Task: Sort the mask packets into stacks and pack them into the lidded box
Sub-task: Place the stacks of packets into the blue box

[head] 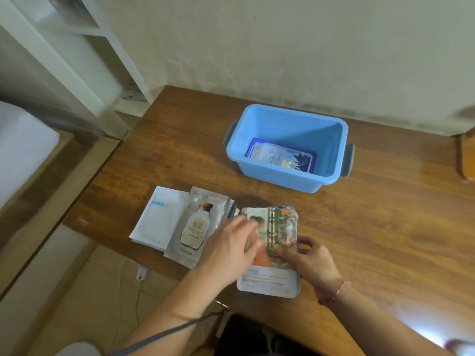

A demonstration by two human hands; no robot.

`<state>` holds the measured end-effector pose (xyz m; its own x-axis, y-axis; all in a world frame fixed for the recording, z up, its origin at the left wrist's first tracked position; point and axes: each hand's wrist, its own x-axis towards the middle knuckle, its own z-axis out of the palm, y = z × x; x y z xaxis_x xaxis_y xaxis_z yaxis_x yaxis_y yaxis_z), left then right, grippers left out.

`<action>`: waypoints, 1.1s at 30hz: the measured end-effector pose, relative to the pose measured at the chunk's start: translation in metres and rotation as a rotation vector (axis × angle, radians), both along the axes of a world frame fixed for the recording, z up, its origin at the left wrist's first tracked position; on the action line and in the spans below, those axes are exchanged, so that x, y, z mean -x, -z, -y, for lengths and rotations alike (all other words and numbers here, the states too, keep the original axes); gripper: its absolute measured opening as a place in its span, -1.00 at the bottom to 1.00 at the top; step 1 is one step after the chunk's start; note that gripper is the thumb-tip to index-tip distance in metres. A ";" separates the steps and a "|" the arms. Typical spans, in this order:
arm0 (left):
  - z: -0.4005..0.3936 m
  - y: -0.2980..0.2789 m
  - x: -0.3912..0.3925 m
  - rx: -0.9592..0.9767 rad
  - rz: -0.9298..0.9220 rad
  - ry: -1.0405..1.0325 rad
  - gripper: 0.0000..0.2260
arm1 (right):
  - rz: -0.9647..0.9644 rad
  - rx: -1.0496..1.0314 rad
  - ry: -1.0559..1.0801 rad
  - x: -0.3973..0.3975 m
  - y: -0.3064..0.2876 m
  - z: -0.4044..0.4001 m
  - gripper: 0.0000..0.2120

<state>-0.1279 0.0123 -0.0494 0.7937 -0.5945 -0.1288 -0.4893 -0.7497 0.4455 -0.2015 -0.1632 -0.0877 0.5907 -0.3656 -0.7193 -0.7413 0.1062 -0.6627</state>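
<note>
On the wooden desk (359,227) near its front edge sits a stack of mask packets with a garden picture (276,232) on top. Both hands are on it: left hand (231,245) lies over the stack's left side, fingers fairly straight but blurry, and right hand (305,255) pinches the stack's right edge with curled fingers. Just left of it are a grey packet with a bottle print (195,227) and a white packet stack (156,217). Further back the blue box (270,173) stands open, one dark blue packet (282,155) lying flat inside
</note>
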 end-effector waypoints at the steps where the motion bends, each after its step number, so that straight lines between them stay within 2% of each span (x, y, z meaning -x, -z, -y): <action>1: 0.012 -0.001 -0.011 0.024 0.015 -0.005 -0.62 | 0.000 0.020 -0.023 0.001 -0.002 0.011 -0.56; 3: 0.039 0.002 -0.029 -0.004 -0.021 0.030 -0.48 | 0.001 0.048 -0.086 0.001 -0.008 0.037 -0.60; 5: 0.064 0.011 -0.039 -0.086 -0.185 0.045 -0.36 | -0.018 0.063 -0.210 -0.006 -0.013 0.062 -0.60; 8: 0.086 0.025 -0.043 -0.053 -0.425 -0.067 -0.49 | -0.062 0.093 -0.408 -0.025 -0.019 0.089 -0.56; 10: 0.089 0.031 -0.043 -0.011 -0.457 -0.170 -0.60 | -0.054 0.160 -0.499 -0.035 -0.019 0.098 -0.53; 12: 0.087 0.033 -0.043 -0.016 -0.492 -0.237 -0.61 | 0.006 0.245 -0.507 -0.033 -0.023 0.102 -0.53; 14: 0.085 0.036 -0.042 -0.008 -0.526 -0.291 -0.42 | 0.088 0.357 -0.322 -0.011 -0.029 0.104 -0.55; 15: 0.085 0.036 -0.042 0.004 -0.544 -0.307 -0.38 | 0.124 0.381 -0.138 0.007 -0.032 0.103 -0.59; 17: 0.085 0.033 -0.043 0.009 -0.587 -0.311 -0.54 | 0.119 0.202 0.228 0.043 -0.038 0.095 -0.69; 19: 0.087 0.030 -0.046 0.010 -0.624 -0.315 -0.70 | 0.046 -0.106 0.378 0.065 -0.038 0.080 -0.75; 22: 0.089 0.033 -0.045 -0.008 -0.663 -0.324 -0.71 | -0.012 -0.304 0.413 0.063 -0.036 0.065 -0.88; 25: 0.092 0.035 -0.043 -0.085 -0.658 -0.282 -0.63 | -0.054 -0.332 0.448 0.046 -0.028 0.063 -0.86; 30: 0.096 0.036 -0.040 -0.129 -0.713 -0.309 -0.52 | -0.096 -0.256 0.478 0.033 -0.001 0.058 -0.90; 33: 0.094 0.034 -0.040 -0.052 -0.839 -0.350 -0.75 | -0.119 -0.218 0.488 0.029 0.008 0.057 -0.90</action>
<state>-0.0883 -0.0817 -0.0838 0.5608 -0.3148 -0.7658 0.2396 -0.8236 0.5140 -0.2305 -0.2201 -0.0953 0.2995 -0.4121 -0.8605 -0.6401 0.5820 -0.5015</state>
